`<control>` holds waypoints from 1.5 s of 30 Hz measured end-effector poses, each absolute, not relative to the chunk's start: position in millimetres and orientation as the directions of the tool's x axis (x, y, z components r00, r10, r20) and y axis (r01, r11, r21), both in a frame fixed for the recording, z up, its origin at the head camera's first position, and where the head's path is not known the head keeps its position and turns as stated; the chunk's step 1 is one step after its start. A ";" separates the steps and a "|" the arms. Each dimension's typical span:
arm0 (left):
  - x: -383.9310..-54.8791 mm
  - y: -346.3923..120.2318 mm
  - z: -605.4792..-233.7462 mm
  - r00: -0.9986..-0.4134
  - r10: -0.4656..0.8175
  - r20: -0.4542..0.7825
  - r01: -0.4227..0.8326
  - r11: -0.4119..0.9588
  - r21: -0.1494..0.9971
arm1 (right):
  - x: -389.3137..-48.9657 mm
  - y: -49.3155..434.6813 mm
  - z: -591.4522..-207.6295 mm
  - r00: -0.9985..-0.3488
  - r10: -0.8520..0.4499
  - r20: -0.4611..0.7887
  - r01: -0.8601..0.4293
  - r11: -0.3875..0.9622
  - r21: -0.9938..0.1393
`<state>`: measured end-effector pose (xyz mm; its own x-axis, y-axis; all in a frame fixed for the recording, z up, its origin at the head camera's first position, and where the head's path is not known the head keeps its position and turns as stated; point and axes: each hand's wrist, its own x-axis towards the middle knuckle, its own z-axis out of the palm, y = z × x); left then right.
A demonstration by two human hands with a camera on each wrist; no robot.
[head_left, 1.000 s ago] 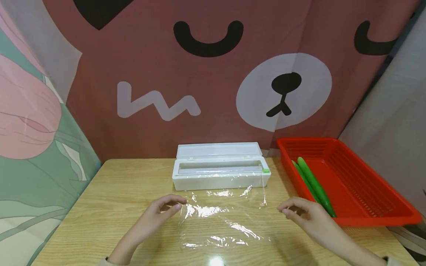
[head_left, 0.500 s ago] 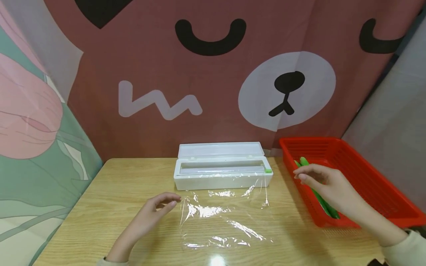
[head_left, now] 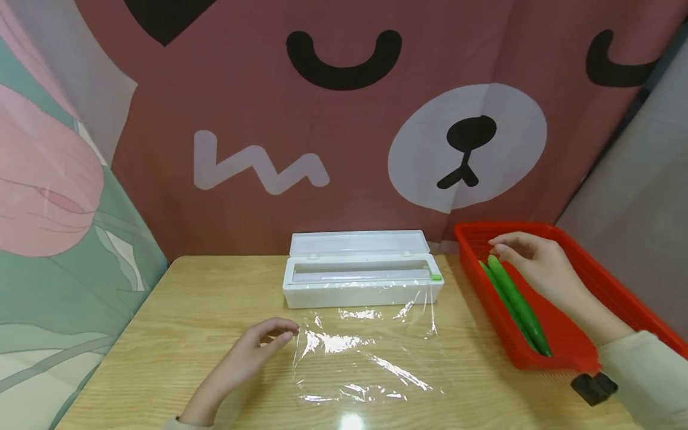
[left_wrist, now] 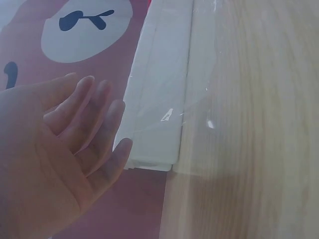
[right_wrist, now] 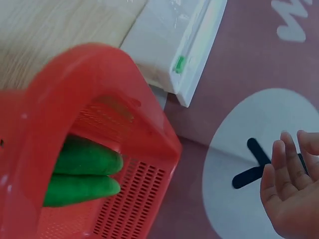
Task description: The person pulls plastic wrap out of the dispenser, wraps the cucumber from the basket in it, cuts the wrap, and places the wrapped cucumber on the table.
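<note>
The basket (head_left: 564,343) was bright red and the cucumbers (head_left: 518,306) green; the box (head_left: 322,294) was white with a lime-green tab (head_left: 436,277); the film (head_left: 365,358) was colourless, streaked with white glints; the table (head_left: 215,298) was yellowish, wood-grained; the reddish-brown backdrop (head_left: 242,227) bore black and pale cartoon features; the side curtain (head_left: 48,203) showed a pink flower on green.

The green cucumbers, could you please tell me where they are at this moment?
In the head view, the cucumbers lie at right inside the red basket, along its left wall, with the right hand near their far ends.
</note>
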<state>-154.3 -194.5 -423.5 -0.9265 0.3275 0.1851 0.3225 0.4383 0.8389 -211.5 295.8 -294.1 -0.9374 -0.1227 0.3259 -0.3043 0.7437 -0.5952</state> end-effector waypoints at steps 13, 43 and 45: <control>-158.4 -195.6 -424.8 -0.934 0.320 0.157 0.294 0.445 0.846 | -249.9 314.7 -298.1 -0.954 -0.055 0.295 -0.246 0.704 -0.666; -154.6 -193.7 -433.8 -0.948 0.292 0.127 0.255 0.459 0.851 | -298.3 395.5 -382.8 -0.998 0.012 -0.069 0.059 0.663 -0.746; -154.6 -193.6 -433.2 -0.948 0.292 0.128 0.256 0.458 0.852 | -297.6 398.5 -386.0 -0.997 0.010 -0.082 0.068 0.670 -0.740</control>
